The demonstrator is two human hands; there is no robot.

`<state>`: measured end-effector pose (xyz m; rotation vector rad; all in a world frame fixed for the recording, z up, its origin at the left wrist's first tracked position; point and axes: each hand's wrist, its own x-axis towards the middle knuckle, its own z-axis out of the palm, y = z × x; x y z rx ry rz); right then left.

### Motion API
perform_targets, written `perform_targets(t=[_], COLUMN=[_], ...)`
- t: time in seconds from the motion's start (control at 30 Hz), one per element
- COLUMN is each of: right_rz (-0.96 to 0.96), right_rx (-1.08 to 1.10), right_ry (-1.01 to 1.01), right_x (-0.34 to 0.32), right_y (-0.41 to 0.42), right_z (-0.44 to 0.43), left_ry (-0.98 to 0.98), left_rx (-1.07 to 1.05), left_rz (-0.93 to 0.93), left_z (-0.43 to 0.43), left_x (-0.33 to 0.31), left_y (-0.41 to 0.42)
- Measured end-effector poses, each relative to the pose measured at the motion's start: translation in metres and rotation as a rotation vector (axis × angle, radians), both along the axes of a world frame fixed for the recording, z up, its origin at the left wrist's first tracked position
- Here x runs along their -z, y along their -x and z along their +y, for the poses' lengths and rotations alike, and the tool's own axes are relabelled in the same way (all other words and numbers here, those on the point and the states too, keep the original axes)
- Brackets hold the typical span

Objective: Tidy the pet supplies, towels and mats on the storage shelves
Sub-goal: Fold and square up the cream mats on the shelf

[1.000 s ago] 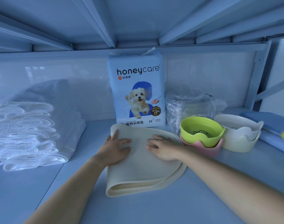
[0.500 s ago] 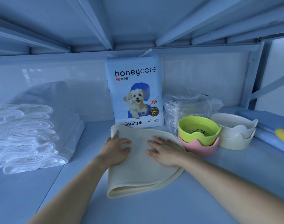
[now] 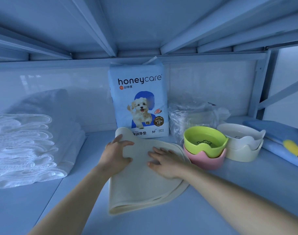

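A cream folded mat [image 3: 145,189] lies on the shelf board in front of a standing "honeycare" pet pad pack [image 3: 139,99]. My left hand [image 3: 117,155] rests on the mat's far left edge, thumb stretched across the top. Flat on the mat's middle lies my right hand [image 3: 161,160], fingers spread and pointing left. Neither hand grips anything. A stack of folded white towels [image 3: 26,146] sits at the left.
A green bowl [image 3: 204,141] is nested in a pink bowl [image 3: 205,160] just right of the mat, touching its edge. Two stacked white bowls [image 3: 243,143], a crumpled plastic bag [image 3: 192,114], a blue folded pad [image 3: 277,133] and a yellow brush [image 3: 294,148] fill the right. Shelf beams hang low overhead.
Both hands stay on the mat. My left hand has shifted slightly toward the mat's left edge; the right hand has barely moved.
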<state>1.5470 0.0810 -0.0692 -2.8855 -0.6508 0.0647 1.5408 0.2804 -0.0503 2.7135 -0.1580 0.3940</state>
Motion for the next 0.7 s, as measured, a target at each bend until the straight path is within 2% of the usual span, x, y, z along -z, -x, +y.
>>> perform_targets(t=[0.13, 0.2, 0.33, 0.5, 0.7], right_rz=[-0.107, -0.137, -0.130, -0.118, -0.110], right_rx=[0.071, 0.139, 0.223, 0.263, 0.283], right_ry=[-0.018, 0.019, 0.117, 0.142, 0.140], right_x=[-0.007, -0.012, -0.012, -0.010, -0.010], right_y=[-0.003, -0.010, -0.027, -0.032, -0.033], right_z=[-0.001, -0.001, -0.002, -0.003, -0.003], left_ry=[-0.023, -0.016, 0.114, 0.104, 0.143], left_rx=[-0.013, -0.012, -0.044, -0.196, -0.235], left_rz=[0.111, 0.096, -0.001, 0.058, 0.095], left_z=[0.007, 0.007, 0.006, 0.006, 0.005], left_x=[0.011, 0.016, 0.013, 0.010, 0.008], left_y=[0.001, 0.002, 0.001, 0.000, 0.004])
